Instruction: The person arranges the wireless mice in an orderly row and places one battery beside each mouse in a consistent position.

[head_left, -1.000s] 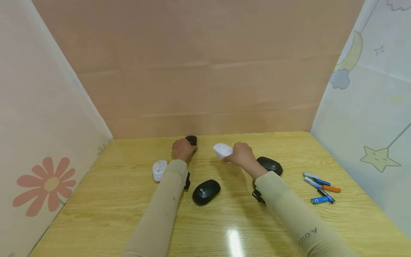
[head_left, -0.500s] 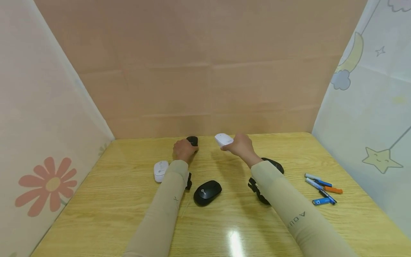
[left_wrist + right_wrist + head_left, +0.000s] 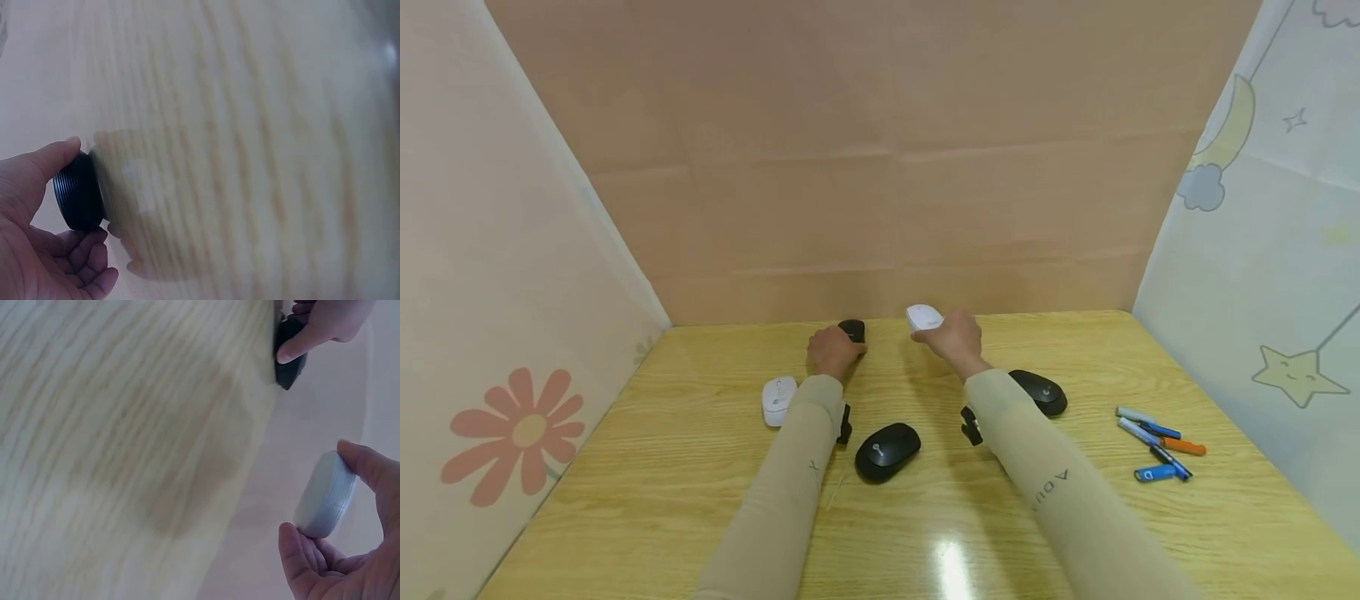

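My left hand (image 3: 832,351) pinches a black computer mouse (image 3: 852,330) near the back of the table; in the left wrist view its thumb and fingers hold the black mouse (image 3: 79,192) by opposite sides, close to the wood. A white computer mouse (image 3: 922,317) is gripped by my right hand (image 3: 955,337), a short way to the right. Raised off the table, that white mouse (image 3: 326,495) sits between thumb and fingertips in the right wrist view. A second white mouse (image 3: 778,400) lies left of my left forearm.
One black mouse (image 3: 887,452) rests between the forearms, and another black mouse (image 3: 1037,392) lies beside the right sleeve. Several pens and markers (image 3: 1161,443) are heaped at the right. A pinkish-brown backdrop (image 3: 880,183) rises behind the table's far edge (image 3: 1052,313).
My right hand has lifted the white mouse up and away toward the backdrop, its forearm swinging left. The left hand stays on the black mouse.
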`<state>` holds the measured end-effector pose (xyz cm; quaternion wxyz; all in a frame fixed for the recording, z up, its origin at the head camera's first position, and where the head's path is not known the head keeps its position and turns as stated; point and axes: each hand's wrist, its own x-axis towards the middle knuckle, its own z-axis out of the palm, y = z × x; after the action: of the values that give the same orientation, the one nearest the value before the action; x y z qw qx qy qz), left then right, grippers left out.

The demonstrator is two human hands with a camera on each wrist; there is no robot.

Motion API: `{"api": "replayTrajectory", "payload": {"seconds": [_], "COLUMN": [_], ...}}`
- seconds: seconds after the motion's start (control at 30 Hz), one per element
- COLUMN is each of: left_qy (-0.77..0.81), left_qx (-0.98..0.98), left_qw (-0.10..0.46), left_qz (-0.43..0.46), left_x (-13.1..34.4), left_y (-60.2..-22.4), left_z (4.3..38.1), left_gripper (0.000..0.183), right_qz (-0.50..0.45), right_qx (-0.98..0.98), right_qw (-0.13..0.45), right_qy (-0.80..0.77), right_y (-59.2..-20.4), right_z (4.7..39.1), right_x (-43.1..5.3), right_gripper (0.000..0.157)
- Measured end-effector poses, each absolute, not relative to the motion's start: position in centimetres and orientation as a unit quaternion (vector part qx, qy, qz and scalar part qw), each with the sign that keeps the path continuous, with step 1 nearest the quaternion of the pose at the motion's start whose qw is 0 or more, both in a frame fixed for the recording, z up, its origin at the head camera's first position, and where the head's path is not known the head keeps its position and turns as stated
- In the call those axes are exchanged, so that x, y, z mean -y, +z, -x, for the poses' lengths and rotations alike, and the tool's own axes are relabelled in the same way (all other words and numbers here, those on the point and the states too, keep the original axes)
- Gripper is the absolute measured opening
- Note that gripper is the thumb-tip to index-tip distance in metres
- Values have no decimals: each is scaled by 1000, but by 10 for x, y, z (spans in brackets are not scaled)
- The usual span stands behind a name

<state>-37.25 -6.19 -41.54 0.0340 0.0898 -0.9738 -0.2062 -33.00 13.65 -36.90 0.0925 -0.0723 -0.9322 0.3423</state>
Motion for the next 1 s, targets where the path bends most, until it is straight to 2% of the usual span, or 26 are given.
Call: {"api": "replayTrajectory", "payload": {"seconds": [0.27, 1.0], "left_qy": [-203, -196], "left_qx": [974, 975], "left_qw": [37, 50], "left_qz": [-93, -86], "left_x": [63, 61], "left_y": [-417, -421], "left_z": [374, 375], "left_gripper": [60, 56], "right_qz": [88, 100], "right_qx": [931, 915], "right_qw": [105, 114], "right_qy": [338, 373], "right_y": [-380, -408], "right_z": [340, 359], "right_x": [-136, -134], "right_gripper": [62, 51]}}
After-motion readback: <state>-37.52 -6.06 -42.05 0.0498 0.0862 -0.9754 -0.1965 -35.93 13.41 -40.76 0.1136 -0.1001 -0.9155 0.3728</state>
